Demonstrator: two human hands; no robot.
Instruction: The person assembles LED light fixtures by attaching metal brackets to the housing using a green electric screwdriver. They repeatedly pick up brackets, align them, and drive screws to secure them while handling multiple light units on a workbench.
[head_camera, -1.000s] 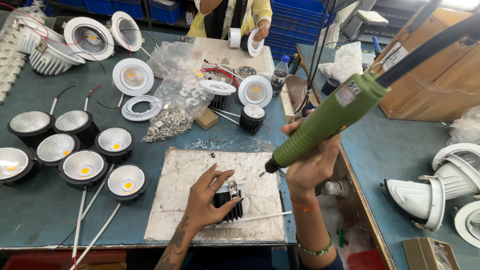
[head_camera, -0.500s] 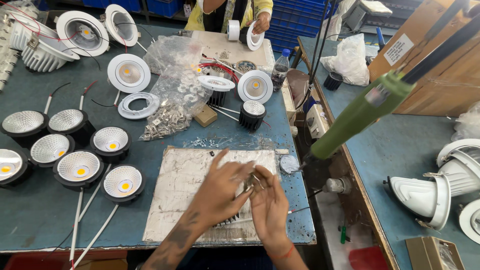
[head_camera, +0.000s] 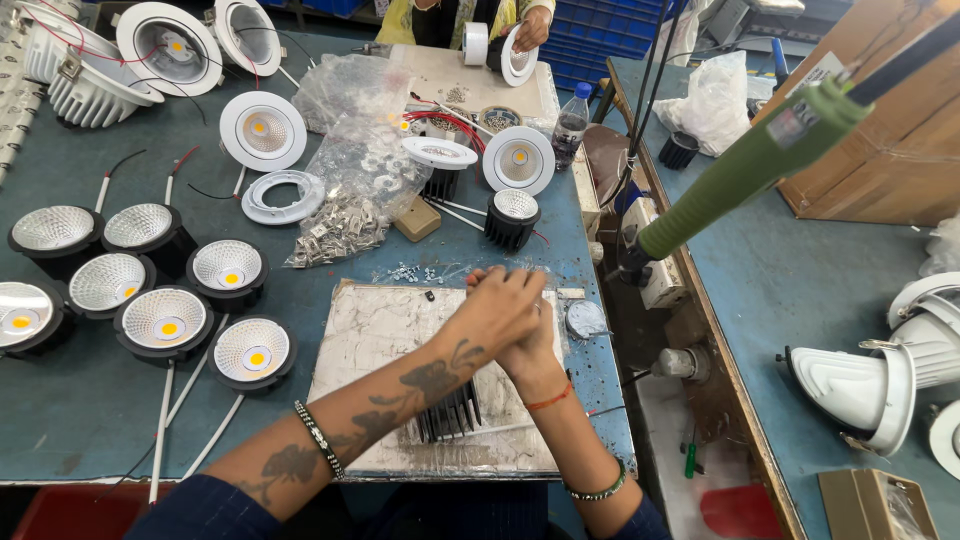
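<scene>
Green screwdriver (head_camera: 740, 175) released, hanging; both hands now joined over board (head_camera: 370, 330).

Black finned heat sink (head_camera: 450, 412) lies on scuffed pale work board (head_camera: 370, 330), near board's front edge, right of centre (fins upright, upper part hidden under forearm). Thin white wire runs rightward from it.

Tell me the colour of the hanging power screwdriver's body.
Green, seen in the head view: screwdriver hanging right of the hands.
</scene>
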